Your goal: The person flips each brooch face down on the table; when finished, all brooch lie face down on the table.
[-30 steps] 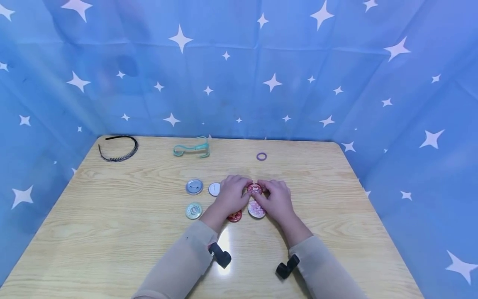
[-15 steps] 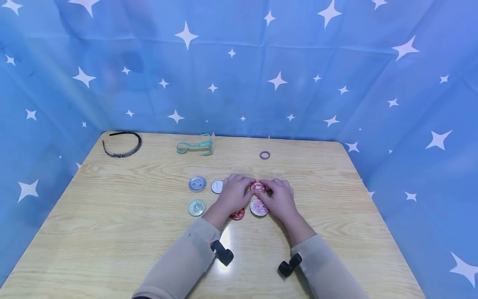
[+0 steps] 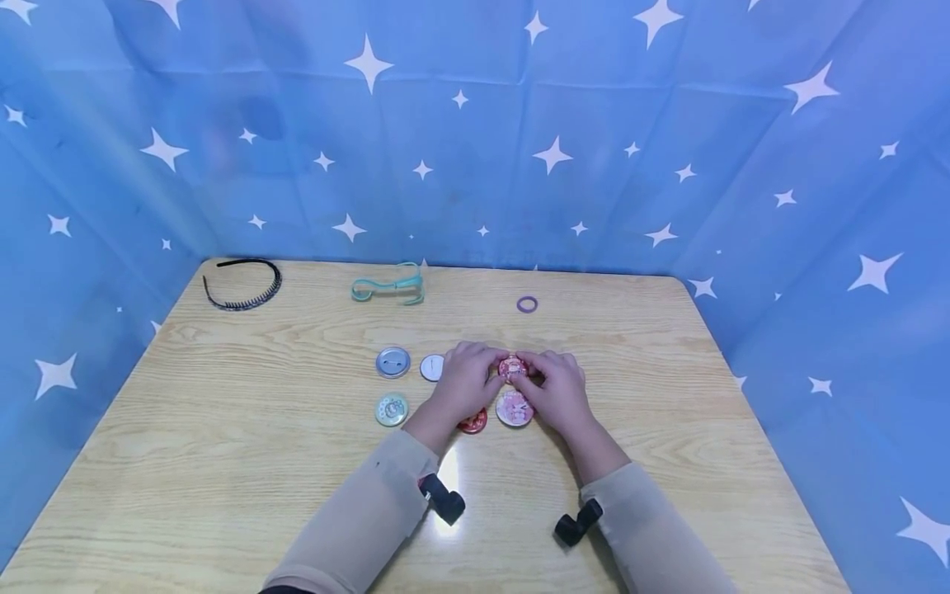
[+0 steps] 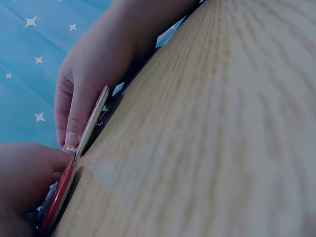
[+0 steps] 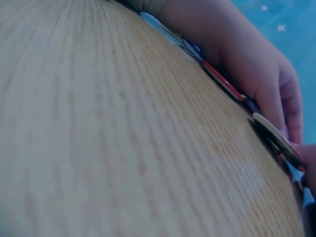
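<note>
In the head view, a round red pin badge (image 3: 512, 368) sits between my two hands at the middle of the table. My left hand (image 3: 466, 381) pinches its left side with thumb and forefinger, and my right hand (image 3: 558, 391) holds the right side the same way. Just below lies a pink badge (image 3: 514, 409), picture up; in the right wrist view a badge (image 5: 279, 140) by the fingers stands tilted off the wood. Another red badge (image 3: 472, 421) is partly covered by my left wrist.
Left of my hands lie a silver badge back (image 3: 392, 362), a smaller white badge back (image 3: 432, 368) and a pale green badge (image 3: 391, 409). Along the table's far side are a black headband (image 3: 242, 285), a turquoise curved item (image 3: 389, 285) and a purple ring (image 3: 527, 304).
The head view has shifted slightly. Both hands stay at the red badge; my right thumb has moved a little, and the pink badge shows more of its face.
</note>
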The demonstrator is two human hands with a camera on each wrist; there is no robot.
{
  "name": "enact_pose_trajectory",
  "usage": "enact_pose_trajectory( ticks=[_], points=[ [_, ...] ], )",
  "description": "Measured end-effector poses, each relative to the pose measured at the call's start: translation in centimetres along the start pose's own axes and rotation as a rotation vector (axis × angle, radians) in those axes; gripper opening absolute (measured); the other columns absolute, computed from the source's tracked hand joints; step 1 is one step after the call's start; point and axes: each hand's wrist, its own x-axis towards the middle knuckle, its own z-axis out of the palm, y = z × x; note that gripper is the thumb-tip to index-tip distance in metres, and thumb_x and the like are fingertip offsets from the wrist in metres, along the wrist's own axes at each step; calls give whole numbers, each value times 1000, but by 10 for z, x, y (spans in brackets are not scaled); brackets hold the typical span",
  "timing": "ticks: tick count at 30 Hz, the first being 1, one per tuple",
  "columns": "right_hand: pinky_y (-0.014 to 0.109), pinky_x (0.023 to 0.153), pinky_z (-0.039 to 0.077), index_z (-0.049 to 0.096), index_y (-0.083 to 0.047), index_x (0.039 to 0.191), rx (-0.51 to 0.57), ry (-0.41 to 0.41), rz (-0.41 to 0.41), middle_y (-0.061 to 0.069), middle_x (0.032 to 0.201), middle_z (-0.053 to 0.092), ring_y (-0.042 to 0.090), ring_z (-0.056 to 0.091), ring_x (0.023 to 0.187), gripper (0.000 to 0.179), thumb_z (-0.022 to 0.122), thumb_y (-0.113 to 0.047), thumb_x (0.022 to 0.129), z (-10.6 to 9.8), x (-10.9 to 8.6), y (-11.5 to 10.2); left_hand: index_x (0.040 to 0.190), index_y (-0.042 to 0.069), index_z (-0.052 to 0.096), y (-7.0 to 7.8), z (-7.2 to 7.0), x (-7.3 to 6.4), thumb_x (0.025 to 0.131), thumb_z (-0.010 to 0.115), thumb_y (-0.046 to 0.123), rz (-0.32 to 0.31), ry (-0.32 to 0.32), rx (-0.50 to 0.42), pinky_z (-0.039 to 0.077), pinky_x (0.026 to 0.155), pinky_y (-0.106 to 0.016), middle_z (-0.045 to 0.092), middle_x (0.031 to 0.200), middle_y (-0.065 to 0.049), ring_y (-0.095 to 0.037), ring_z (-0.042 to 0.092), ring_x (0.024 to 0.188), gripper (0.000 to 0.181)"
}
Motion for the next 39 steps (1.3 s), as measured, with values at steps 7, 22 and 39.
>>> enact_pose_trajectory(
  ticks=[7, 22, 39],
  points=[
    [46, 84, 34, 77, -14, 129, 20, 5, 3, -4, 89, 66, 24, 50, 92, 40, 86, -26, 92, 0, 0, 0, 135, 18, 72, 0, 0, 1, 98, 78, 28, -15, 1, -28, 40, 108, -48, 72, 129, -2, -26, 57, 124, 39],
    [44, 83, 34, 79, -15, 127, 47, 24, 1, -3, 88, 67, 23, 50, 90, 38, 88, -23, 90, 0, 1, 0, 136, 19, 71, 2, -2, 3, 98, 79, 29, -59, -31, -35, 39, 110, -46, 72, 129, -1, -24, 56, 125, 40],
    [43, 84, 33, 79, -16, 124, 66, 15, 38, -3, 93, 67, 21, 50, 90, 37, 89, -27, 90, 2, 3, 3, 130, 17, 73, 1, -1, 3, 96, 82, 27, -47, -7, -49, 40, 107, -45, 71, 105, 5, -22, 58, 117, 37]
  ],
)
